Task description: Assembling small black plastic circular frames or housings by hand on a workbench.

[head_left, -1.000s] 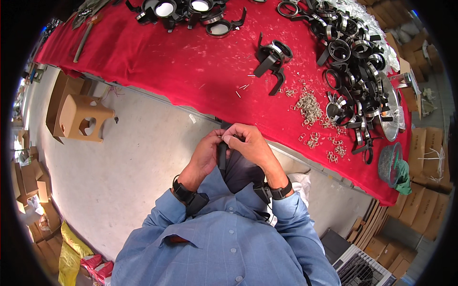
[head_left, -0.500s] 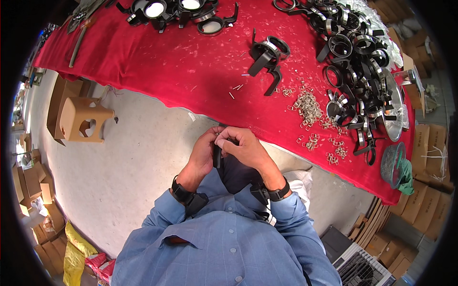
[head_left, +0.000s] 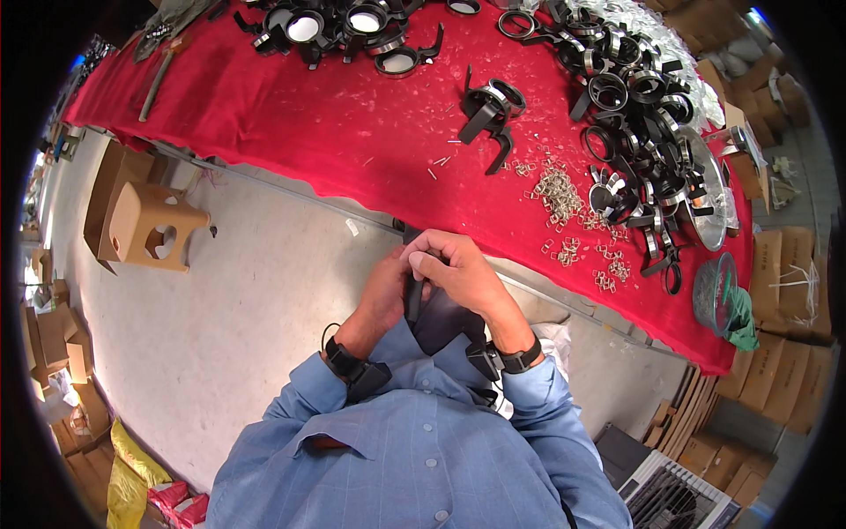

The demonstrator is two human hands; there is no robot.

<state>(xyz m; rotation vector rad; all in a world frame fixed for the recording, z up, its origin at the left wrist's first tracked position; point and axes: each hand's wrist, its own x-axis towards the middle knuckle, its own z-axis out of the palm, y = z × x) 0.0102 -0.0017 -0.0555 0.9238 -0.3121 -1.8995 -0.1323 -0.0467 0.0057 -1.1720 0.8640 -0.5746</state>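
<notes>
My left hand (head_left: 382, 286) and my right hand (head_left: 458, 275) meet just off the near edge of the table, both closed. Between them is a black handled part (head_left: 412, 304); one dark bar of it sticks out below my fingers and a dark end shows above them. Its middle is covered by my fingers, so I cannot see whether a small piece is pinched there. On the red cloth (head_left: 352, 132) beyond lie black ring parts with handles (head_left: 492, 110). To the right sits a pile of small metal clips (head_left: 560, 194), with a few thin pins (head_left: 439, 162) nearer the middle.
A large heap of black and silver rings (head_left: 648, 132) fills the right, beside a clear bowl (head_left: 705, 212) and a green basket (head_left: 716, 291). More ringed parts (head_left: 366, 22) and a hammer (head_left: 159, 79) lie at the far left. A tan stool (head_left: 154, 225) stands on the floor.
My hands have shifted slightly right with the black part, and its dark end now shows above my fingers. The view has moved a little; the things on the table stay put.
</notes>
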